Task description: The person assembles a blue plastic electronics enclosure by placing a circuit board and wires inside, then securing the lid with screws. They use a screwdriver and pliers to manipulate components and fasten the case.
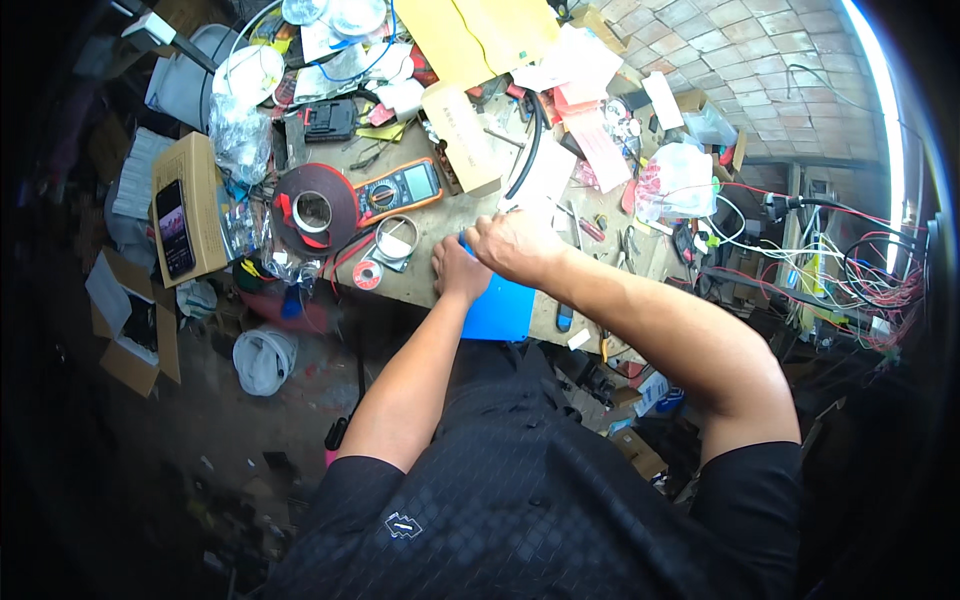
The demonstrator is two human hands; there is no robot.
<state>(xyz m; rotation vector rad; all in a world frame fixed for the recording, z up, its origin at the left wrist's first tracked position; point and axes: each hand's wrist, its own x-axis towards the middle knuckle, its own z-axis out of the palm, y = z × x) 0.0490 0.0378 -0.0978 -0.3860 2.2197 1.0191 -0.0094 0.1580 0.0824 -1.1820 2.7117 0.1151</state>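
Observation:
A flat blue panel or case (502, 312) lies at the front edge of the workbench, close against my body. My left hand (462, 270) is closed over its left side, fingers curled. Just beside it, my right hand (515, 246) is a closed fist at the far end of the blue piece. Whatever its fingers pinch is hidden under the hand. A bit of blue shows between the two hands.
Left of my hands are a ring-shaped roll (397, 238), a solder spool (367, 275), an orange multimeter (400, 190) and a large tape roll (312, 210). Pliers (628, 247) and a screwdriver (592, 230) lie right. Loose wires (870, 280) hang far right.

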